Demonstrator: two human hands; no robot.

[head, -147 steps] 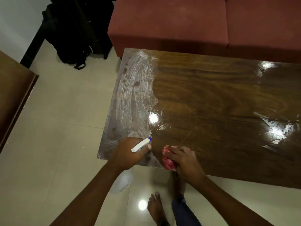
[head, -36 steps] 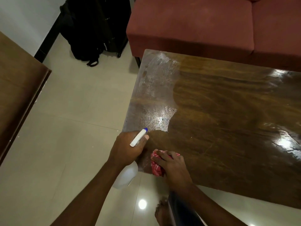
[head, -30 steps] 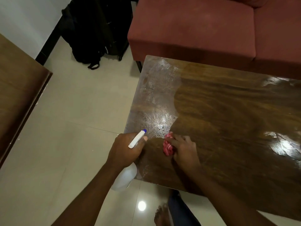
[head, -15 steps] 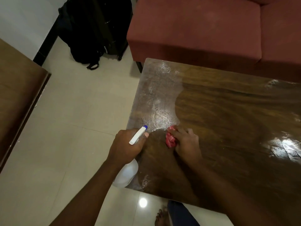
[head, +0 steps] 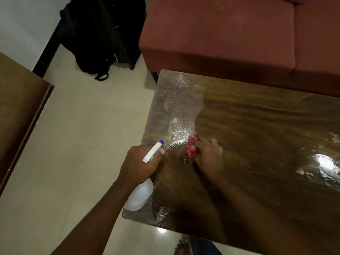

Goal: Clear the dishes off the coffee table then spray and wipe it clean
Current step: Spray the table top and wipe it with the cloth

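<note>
The coffee table [head: 257, 137], dark glossy wood, fills the right half of the view. Its left end carries a pale film of wet streaks and fine droplets, while the wood further right shows dark grain and a bright glare patch near the right edge. At the border between the filmy part and the darker wood lies a crumpled red cloth [head: 191, 152], pressed to the tabletop under the right hand [head: 208, 156], whose fingers curl over and round it; the hand is slightly blurred, so how the thumb sits cannot be made out. Just to the left, over the table's left edge, the left hand [head: 139, 163] is wrapped round the neck of a white spray bottle [head: 141, 196]. Its blue-tipped nozzle points up and to the right toward the streaked patch, and its rounded body hangs below the wrist beside the table's near left corner. Beyond the table's far edge stands a reddish-brown sofa [head: 220, 34], with black bags [head: 99, 37] on the pale tiled floor [head: 79, 129] to its left. A brown wooden piece of furniture [head: 20, 107] occupies the left edge, and a bare foot [head: 181, 246] shows below the table's near edge.
</note>
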